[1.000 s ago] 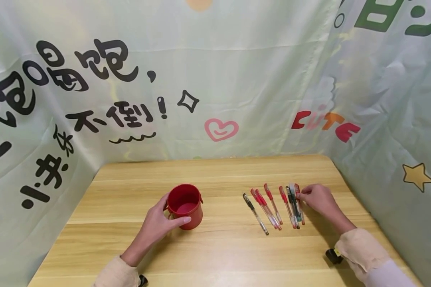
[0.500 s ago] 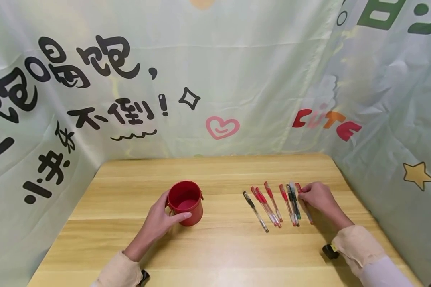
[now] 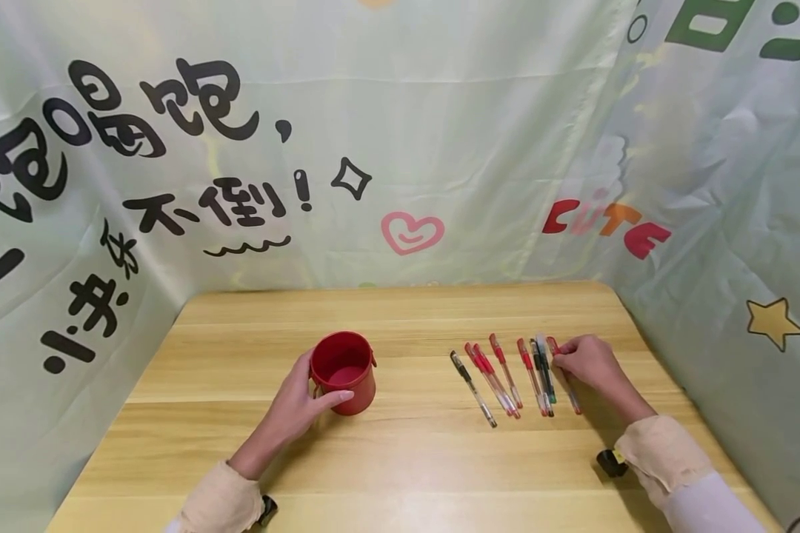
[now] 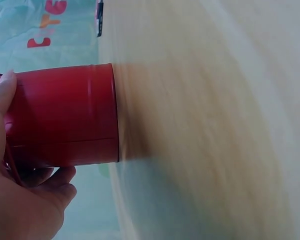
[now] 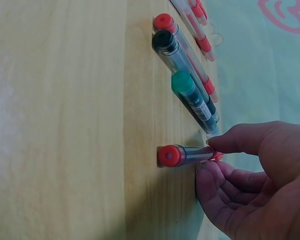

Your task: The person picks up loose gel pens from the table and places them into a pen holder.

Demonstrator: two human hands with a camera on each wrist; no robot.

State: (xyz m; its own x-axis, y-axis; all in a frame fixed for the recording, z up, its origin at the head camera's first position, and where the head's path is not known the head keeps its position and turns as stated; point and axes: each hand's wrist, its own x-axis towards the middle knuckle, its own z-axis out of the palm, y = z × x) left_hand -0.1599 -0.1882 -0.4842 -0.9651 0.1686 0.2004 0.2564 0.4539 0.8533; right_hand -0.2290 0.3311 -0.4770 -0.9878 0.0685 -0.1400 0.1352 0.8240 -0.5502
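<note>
A wood-grain table (image 3: 400,459) bears a red bucket (image 3: 360,389) and loosely spread pens (image 3: 527,360)

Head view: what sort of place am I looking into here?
Probably an indoor tabletop workspace, possibly set up for recording: pale printed fabric sheets hang around a light wood-grain table, with a round red bucket and slim clear-barrelled pens on it.

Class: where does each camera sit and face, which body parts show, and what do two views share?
Head: on the head, facing forward and down at the table; left hand, right hand and sleeves show.
Left wrist: on that wrist, facing the red bucket; part of the left hand shows.
Right wrist: on that wrist, facing the red pen; the right hand shows.
Shared: head and right wrist both show the pink heart.
</note>
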